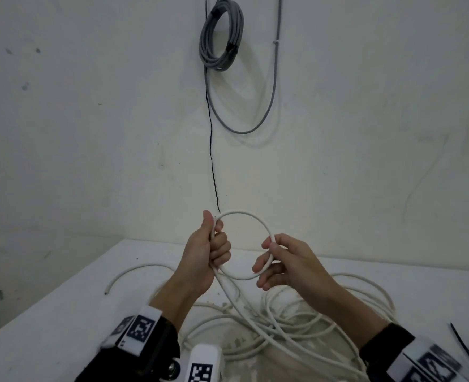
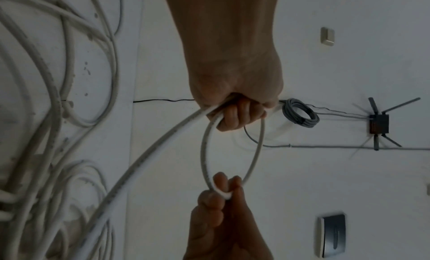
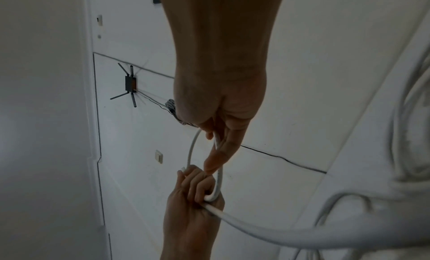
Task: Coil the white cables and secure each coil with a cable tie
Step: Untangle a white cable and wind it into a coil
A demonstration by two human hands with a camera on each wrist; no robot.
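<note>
One round loop of white cable (image 1: 241, 211) is held up above the white table (image 1: 62, 312). My left hand (image 1: 217, 238) grips the loop's left side in a fist, thumb up. My right hand (image 1: 269, 248) pinches the loop's right side between thumb and fingers. From the left fist the cable runs down to a loose tangle of white cable (image 1: 291, 323) on the table. The left wrist view shows the loop (image 2: 202, 153) between the left hand (image 2: 232, 115) and right hand (image 2: 223, 188). The right wrist view shows the right hand (image 3: 214, 135), loop (image 3: 189, 153) and left hand (image 3: 197, 188). Black cable ties (image 1: 465, 346) lie at the table's right.
A tied grey cable coil (image 1: 222, 34) hangs on the wall ahead, with a thin black wire (image 1: 212, 161) running down to the table. A black router (image 2: 379, 124) is mounted higher on the wall. A loose cable end (image 1: 109, 288) lies on the table's left part.
</note>
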